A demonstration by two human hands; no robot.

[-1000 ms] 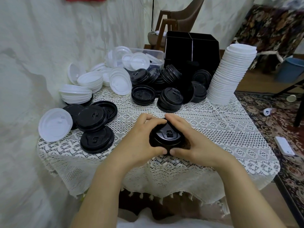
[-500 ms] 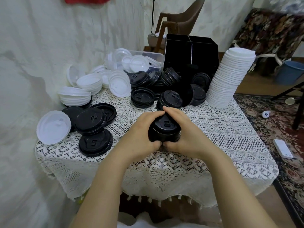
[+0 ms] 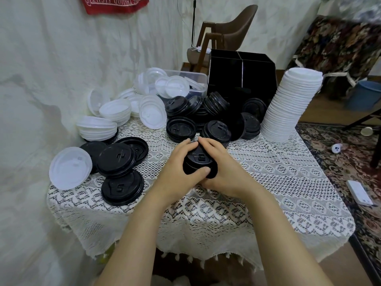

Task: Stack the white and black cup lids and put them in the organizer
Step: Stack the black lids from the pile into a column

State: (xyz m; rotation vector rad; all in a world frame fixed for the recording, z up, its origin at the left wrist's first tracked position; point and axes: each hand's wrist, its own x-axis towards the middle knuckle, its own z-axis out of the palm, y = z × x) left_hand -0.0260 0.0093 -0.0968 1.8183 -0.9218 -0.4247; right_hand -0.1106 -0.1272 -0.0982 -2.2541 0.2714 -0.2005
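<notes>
A short stack of black lids stands at the middle of the lace-covered table. My left hand grips its left side with fingers curled over the top and thumb at the front. My right hand wraps its right side. The black organizer stands at the back of the table. A tall leaning stack of white lids rises to its right. Loose black lids are heaped in front of the organizer, and white lids are piled at the back left.
Three black lids and one white lid lie at the table's left edge. A clear plastic tub with white lids sits left of the organizer. A wall runs along the left; a chair stands behind the table.
Both hands have carried the black stack away from me, toward the heap of black lids, keeping the same hold on it. The view has tipped up a little.
</notes>
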